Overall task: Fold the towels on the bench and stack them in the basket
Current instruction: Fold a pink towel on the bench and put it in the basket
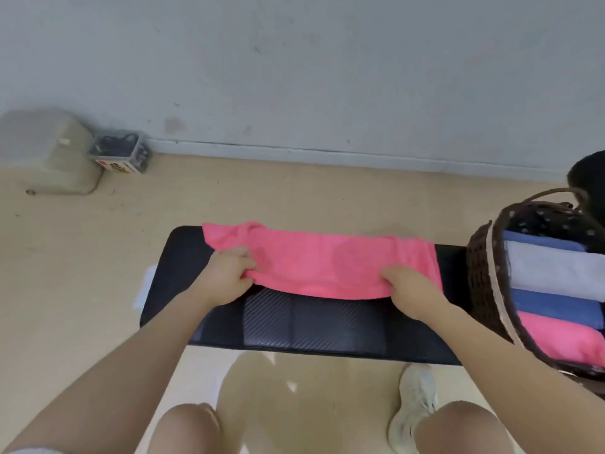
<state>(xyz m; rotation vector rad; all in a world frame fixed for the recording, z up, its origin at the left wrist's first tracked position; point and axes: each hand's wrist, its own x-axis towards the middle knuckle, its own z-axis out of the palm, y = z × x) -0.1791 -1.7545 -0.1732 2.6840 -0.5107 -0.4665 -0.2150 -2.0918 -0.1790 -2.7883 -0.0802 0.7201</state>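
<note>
A pink towel (322, 262) lies folded lengthwise along the far half of the black padded bench (314, 326). My left hand (226, 278) grips its near edge at the left end. My right hand (414, 288) grips the near edge at the right end. A dark wicker basket (483, 276) sits at the right end of the bench. Inside it lie folded towels side by side: blue (543, 245), white (556, 270), another blue (556, 308) and pink (563, 335).
A beige plastic container (49, 152) and a small clear box of dark items (121, 152) stand on the floor by the wall at the back left. A white sheet (145, 285) lies under the bench's left end. My knees and a pale shoe (415, 404) are below.
</note>
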